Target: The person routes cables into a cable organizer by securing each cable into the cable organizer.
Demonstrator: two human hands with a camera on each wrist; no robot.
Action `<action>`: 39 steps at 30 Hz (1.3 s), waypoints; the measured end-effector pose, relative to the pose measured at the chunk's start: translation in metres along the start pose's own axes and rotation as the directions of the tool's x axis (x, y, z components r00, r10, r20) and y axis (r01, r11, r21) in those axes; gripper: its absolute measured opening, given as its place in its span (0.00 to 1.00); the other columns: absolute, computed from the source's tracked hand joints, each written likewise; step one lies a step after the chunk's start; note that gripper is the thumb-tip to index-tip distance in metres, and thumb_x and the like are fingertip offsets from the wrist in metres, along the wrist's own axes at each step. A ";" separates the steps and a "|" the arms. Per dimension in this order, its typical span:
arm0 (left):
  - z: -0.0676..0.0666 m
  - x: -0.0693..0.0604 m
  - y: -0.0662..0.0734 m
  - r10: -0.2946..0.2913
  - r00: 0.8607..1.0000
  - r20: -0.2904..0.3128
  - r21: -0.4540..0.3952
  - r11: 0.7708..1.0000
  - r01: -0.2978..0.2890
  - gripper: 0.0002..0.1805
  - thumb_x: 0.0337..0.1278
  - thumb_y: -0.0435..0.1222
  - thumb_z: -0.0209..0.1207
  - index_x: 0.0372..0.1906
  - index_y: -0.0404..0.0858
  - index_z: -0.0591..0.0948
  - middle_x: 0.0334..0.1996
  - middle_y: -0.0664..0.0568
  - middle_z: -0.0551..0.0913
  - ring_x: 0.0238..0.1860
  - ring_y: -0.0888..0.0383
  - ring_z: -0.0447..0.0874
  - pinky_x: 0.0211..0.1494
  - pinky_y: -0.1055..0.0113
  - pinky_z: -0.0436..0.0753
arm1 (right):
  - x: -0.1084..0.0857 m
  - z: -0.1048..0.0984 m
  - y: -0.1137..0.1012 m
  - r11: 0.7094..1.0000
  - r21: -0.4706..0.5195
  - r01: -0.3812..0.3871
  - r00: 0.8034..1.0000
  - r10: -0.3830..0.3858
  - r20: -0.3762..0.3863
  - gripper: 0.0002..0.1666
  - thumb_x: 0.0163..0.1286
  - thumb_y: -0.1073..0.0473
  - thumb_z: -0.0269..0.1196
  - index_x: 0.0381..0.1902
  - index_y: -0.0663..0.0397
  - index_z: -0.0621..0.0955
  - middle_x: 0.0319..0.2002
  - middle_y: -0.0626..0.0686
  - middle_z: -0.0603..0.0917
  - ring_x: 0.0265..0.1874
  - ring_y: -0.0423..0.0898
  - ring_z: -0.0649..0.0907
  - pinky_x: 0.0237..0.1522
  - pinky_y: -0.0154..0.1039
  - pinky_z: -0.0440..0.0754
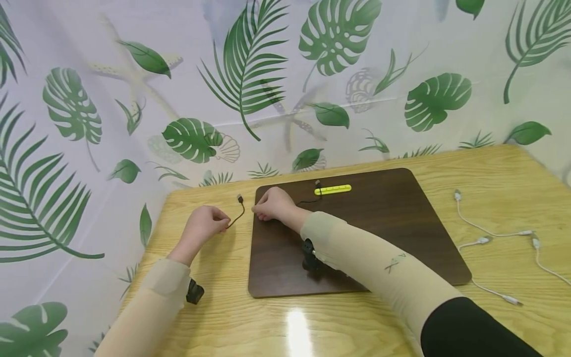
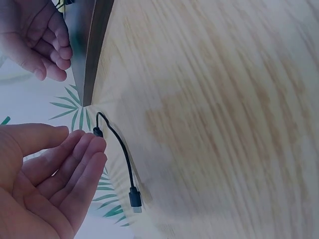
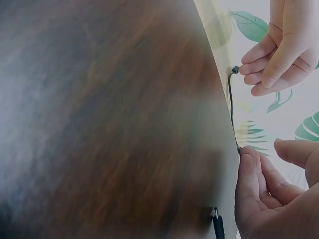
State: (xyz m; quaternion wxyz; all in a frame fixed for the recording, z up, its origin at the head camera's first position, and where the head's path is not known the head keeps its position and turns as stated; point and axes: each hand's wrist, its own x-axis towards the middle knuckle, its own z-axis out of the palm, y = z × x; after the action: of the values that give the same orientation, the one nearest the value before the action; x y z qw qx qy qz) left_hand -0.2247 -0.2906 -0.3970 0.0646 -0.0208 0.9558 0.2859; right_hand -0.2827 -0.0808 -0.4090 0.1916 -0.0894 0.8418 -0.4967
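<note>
In the head view, a short black cable (image 1: 243,212) with a USB plug (image 1: 240,198) lies on the wood table left of the dark board. My left hand (image 1: 205,225) is at its near end; in the left wrist view the left hand (image 2: 55,174) has its fingertips at a small black connector (image 2: 98,132), thumb apart from it. Over the board's left edge hovers my right hand (image 1: 273,204), thumb and fingers apart in the right wrist view, holding nothing visible. Another black cable (image 1: 310,201) runs from behind it to a yellow holder (image 1: 334,190).
The dark board (image 1: 366,228) covers the middle of the table (image 1: 223,317). Several white cable pieces (image 1: 482,229) lie on the right side. A leaf-patterned sheet (image 1: 276,64) hangs behind and at the left. Black devices are strapped at both wrists.
</note>
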 end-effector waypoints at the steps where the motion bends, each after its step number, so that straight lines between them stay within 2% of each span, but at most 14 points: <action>1: 0.000 0.000 -0.001 0.004 1.000 -0.007 0.015 1.000 -0.004 0.12 0.74 0.34 0.62 0.49 0.30 0.90 0.43 0.39 0.93 0.42 0.47 0.90 0.50 0.53 0.88 | 0.000 0.001 -0.001 1.000 0.002 0.001 1.000 -0.001 0.002 0.13 0.75 0.60 0.69 0.43 0.68 0.91 0.33 0.58 0.93 0.29 0.41 0.89 0.39 0.33 0.91; 6: -0.001 -0.001 -0.005 0.008 0.999 -0.046 0.078 0.997 -0.004 0.11 0.74 0.34 0.62 0.49 0.31 0.90 0.50 0.37 0.91 0.49 0.42 0.90 0.55 0.48 0.87 | 0.001 0.004 -0.003 1.000 0.004 0.001 1.000 -0.001 0.002 0.13 0.75 0.60 0.68 0.45 0.68 0.91 0.37 0.60 0.93 0.33 0.45 0.91 0.42 0.34 0.91; 12: -0.003 -0.001 -0.009 0.006 0.997 -0.080 0.163 0.987 0.007 0.12 0.74 0.32 0.60 0.49 0.31 0.90 0.52 0.38 0.91 0.54 0.40 0.89 0.59 0.46 0.87 | 0.005 0.010 -0.004 1.000 -0.022 0.020 1.000 -0.021 -0.011 0.13 0.75 0.59 0.68 0.45 0.66 0.91 0.36 0.58 0.93 0.34 0.47 0.92 0.41 0.34 0.91; 22: 0.000 0.002 -0.017 -0.007 0.996 -0.091 0.188 0.982 0.024 0.12 0.73 0.31 0.60 0.50 0.31 0.90 0.52 0.38 0.91 0.54 0.39 0.89 0.60 0.44 0.86 | 0.010 0.025 -0.005 0.997 -0.055 0.045 0.998 -0.047 -0.036 0.12 0.74 0.61 0.68 0.41 0.66 0.92 0.36 0.60 0.94 0.34 0.48 0.93 0.40 0.33 0.91; 26: 0.002 0.003 -0.020 -0.014 0.996 -0.083 0.188 0.982 0.029 0.10 0.72 0.32 0.63 0.50 0.32 0.90 0.51 0.38 0.91 0.54 0.40 0.89 0.60 0.45 0.86 | 0.011 0.029 -0.008 0.987 -0.147 0.056 0.996 -0.065 -0.056 0.15 0.75 0.59 0.67 0.34 0.64 0.93 0.32 0.58 0.94 0.33 0.49 0.93 0.44 0.36 0.91; 30: 0.003 0.003 -0.022 -0.021 0.997 -0.070 0.189 0.981 0.034 0.10 0.71 0.33 0.64 0.49 0.32 0.90 0.50 0.39 0.91 0.52 0.41 0.89 0.58 0.46 0.87 | 0.015 0.032 -0.011 0.968 -0.248 0.034 0.995 -0.055 -0.079 0.19 0.76 0.56 0.67 0.28 0.61 0.93 0.21 0.52 0.89 0.25 0.44 0.90 0.45 0.38 0.89; 34: 0.003 0.002 -0.022 0.003 0.998 -0.061 0.227 0.974 0.011 0.10 0.70 0.33 0.65 0.47 0.33 0.91 0.49 0.40 0.92 0.51 0.42 0.90 0.58 0.47 0.87 | 0.022 0.034 -0.013 0.943 -0.332 0.016 0.996 -0.043 -0.074 0.24 0.78 0.55 0.66 0.21 0.58 0.89 0.12 0.44 0.79 0.17 0.41 0.80 0.35 0.36 0.81; 39: 0.006 0.000 -0.020 0.044 0.998 -0.050 0.311 0.950 -0.026 0.07 0.67 0.32 0.68 0.44 0.35 0.93 0.46 0.42 0.93 0.51 0.42 0.91 0.57 0.47 0.88 | 0.029 0.038 -0.014 0.907 -0.421 0.024 0.997 -0.051 -0.053 0.30 0.78 0.55 0.65 0.11 0.51 0.78 0.08 0.44 0.73 0.12 0.41 0.73 0.25 0.34 0.71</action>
State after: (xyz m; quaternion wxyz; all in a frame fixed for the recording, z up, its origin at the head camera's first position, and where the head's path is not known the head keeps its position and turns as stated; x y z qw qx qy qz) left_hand -0.2224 -0.3043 -0.4129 0.0352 -0.0014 0.9905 0.1326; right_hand -0.2941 -0.1278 -0.4199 0.1318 -0.1289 0.9327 -0.3100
